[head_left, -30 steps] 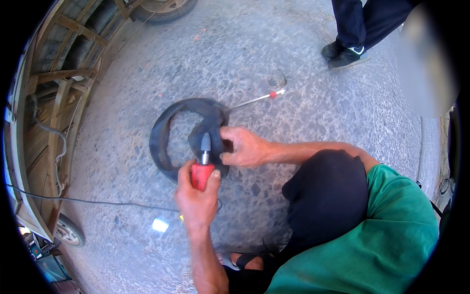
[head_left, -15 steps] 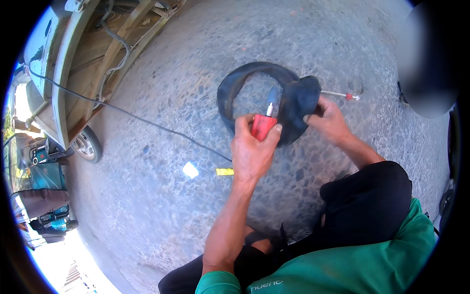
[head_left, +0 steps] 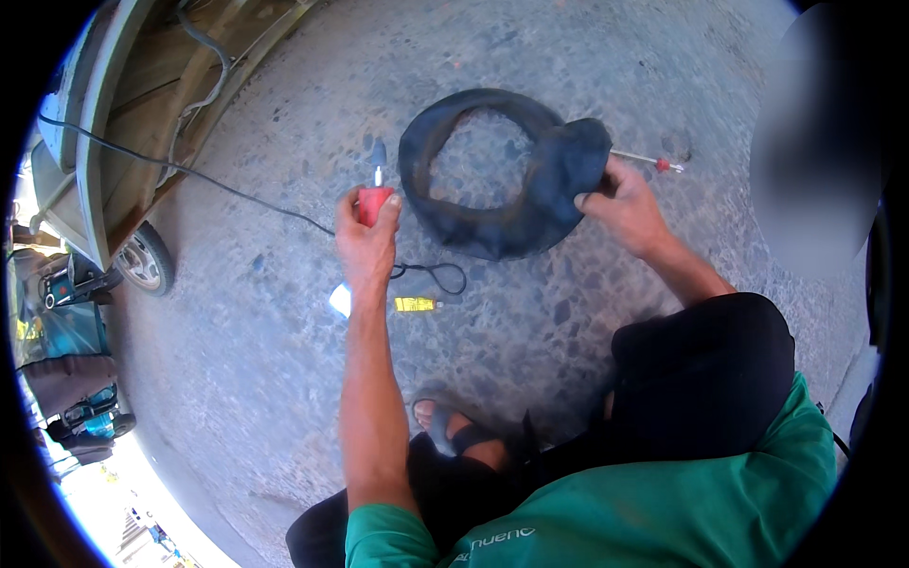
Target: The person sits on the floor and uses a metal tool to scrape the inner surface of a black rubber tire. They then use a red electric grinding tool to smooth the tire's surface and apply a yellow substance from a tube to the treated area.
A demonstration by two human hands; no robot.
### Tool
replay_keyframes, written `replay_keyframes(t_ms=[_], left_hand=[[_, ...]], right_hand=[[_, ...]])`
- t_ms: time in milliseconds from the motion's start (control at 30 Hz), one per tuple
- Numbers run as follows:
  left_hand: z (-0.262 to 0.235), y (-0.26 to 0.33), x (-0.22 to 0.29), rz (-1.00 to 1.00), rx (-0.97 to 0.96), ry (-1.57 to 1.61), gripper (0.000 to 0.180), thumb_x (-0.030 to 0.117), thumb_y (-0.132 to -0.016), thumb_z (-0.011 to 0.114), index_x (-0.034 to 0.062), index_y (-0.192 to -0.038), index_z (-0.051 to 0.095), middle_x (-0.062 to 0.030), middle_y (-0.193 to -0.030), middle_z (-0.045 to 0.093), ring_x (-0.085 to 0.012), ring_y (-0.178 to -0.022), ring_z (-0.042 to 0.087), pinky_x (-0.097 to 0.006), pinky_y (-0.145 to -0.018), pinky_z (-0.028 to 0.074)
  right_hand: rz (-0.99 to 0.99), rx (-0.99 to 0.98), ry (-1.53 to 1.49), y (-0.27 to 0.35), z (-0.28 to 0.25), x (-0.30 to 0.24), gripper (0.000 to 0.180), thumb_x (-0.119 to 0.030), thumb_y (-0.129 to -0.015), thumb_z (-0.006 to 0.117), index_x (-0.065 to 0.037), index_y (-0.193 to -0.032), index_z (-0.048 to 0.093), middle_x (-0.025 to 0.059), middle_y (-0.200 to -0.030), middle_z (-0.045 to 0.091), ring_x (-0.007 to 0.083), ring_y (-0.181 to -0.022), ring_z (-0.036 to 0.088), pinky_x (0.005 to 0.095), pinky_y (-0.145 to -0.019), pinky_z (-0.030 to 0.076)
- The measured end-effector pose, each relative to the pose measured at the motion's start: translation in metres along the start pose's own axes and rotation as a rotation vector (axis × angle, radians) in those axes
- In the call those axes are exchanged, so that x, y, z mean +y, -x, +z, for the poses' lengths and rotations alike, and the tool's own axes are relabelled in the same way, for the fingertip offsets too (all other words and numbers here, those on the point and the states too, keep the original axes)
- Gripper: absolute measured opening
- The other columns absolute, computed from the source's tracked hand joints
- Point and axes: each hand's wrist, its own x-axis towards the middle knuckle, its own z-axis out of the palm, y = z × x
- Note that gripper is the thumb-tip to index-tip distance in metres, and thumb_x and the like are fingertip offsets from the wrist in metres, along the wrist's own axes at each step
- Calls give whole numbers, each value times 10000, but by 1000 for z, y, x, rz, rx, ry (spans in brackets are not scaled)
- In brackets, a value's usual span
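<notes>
A black rubber inner tube [head_left: 511, 180] lies in a ring on the concrete ground. My right hand [head_left: 620, 204] grips its folded right edge. My left hand [head_left: 367, 241] is closed around a red-handled tool [head_left: 375, 194] with a metal tip pointing up, held just left of the tube and apart from it. A thin metal rod with a red end [head_left: 653, 161] lies on the ground beyond my right hand.
A small yellow tube [head_left: 414, 304], a white scrap [head_left: 340, 300] and a black cord loop [head_left: 431, 275] lie near my left forearm. A black cable [head_left: 218, 185] runs to a wooden cart with a wheel [head_left: 142, 257] at left. My sandalled foot [head_left: 454, 435] is below.
My left hand has pulled the red-handled tool off the tube and away to the left. My right hand still holds the tube's edge. The view has shifted slightly.
</notes>
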Motion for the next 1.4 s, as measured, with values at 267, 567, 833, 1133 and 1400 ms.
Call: replay_keyframes(t_ms=[267,567,833,1133,1400], left_hand=[[-48,-12,-108,52,104,-471,714,302,-800,826,-26,-1367,540,-236,-1129,691,-341,-992,691,-419,-885,540],[-35,6,-111,50,-24,-865,679,279,-832,795,72,-1397,479,-213,-1261,615,-441,-1144,613,-522,-948,501],[-50,-3,-53,82,-160,-1167,441,290,-855,743,88,-1213,582,-171,-1177,631,-403,-1052,650,-541,-879,519],[-44,45,-64,365,-796,-1057,278,212,-833,719,123,-1092,678,-146,-1022,647,-383,-980,661,-503,-838,530],[-49,72,-98,568,-706,-1111,257,154,-836,664,144,-1092,678,-113,-999,617,-345,-935,636,-491,-800,468]], right_hand=[[0,-42,-28,6,2,4,462,61,-853,593,22,-1313,582,53,-1187,647,152,-1118,616,329,-978,499],[16,-80,-8,6,-2,6,454,35,-845,614,15,-1298,586,48,-1171,649,156,-1107,619,339,-982,493],[51,-67,-29,7,-4,5,439,12,-839,646,-12,-1275,600,20,-1139,649,135,-1061,620,325,-958,495],[34,-80,-55,5,-5,4,401,-3,-856,623,12,-1255,593,58,-1131,657,163,-1067,633,349,-973,504],[61,-89,-25,6,-8,2,421,-3,-858,631,26,-1275,584,66,-1154,654,162,-1101,622,346,-995,497]])
